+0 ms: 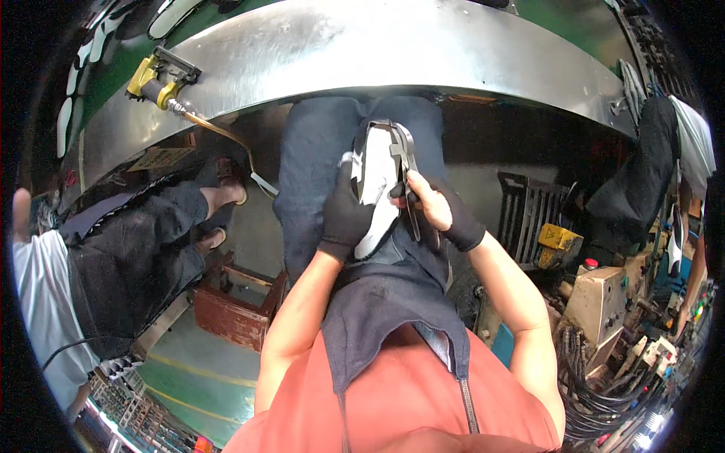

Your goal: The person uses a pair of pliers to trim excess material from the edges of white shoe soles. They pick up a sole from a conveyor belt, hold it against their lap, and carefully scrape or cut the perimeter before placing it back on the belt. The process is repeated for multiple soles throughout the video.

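Observation:
Above my lap I have a partly made sandal, with a long white sole-shaped piece and black straps along its right side. My left hand, in a black glove, is closed round the left edge of the white piece. On the other side, my right hand wears a black glove with bare thumb and fingertips. Its thumb and fingers pinch the black straps near the middle of the sandal. The underside of the sandal is hidden.
A curved metal bench runs across the front, with a yellow air stapler and its hose at the left. One seated person is at the left, another at the right. Machinery with a control box and cables stands at the right.

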### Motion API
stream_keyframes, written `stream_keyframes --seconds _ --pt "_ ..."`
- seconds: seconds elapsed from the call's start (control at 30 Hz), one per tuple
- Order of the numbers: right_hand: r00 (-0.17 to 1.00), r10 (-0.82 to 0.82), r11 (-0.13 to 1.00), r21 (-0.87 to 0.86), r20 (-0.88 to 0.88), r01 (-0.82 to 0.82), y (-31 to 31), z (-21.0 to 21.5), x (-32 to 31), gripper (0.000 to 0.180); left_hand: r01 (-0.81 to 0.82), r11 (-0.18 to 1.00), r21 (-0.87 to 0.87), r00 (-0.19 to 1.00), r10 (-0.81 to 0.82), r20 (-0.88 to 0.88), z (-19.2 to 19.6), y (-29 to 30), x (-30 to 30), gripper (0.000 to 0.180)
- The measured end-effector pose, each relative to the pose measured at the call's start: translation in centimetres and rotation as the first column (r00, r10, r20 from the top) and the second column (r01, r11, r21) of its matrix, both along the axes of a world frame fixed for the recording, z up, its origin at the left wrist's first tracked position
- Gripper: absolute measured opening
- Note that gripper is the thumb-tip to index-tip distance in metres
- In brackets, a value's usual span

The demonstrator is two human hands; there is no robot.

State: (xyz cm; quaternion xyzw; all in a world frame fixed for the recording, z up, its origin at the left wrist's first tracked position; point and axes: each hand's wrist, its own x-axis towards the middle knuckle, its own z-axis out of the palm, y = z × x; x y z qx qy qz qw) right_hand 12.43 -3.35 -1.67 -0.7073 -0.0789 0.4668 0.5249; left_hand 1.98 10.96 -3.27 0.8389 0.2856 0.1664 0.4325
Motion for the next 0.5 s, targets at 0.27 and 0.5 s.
stream_keyframes --seconds 0.27,0.5 --pt "0.697 0.686 0.723 -0.310 0.210 -0.618 -1.5 6.2 2.4 0.049 0.594 0.792 -0.142 0.757 -0.610 -0.234 3.3 3.6 -2.0 0.056" --pt "0.786 0.579 0.798 -0.347 0.217 -0.492 -3.8 3.7 0.3 0.052 0.366 0.931 -0.004 0.931 -0.366 -0.008 -0.8 1.1 0.7 0.060"
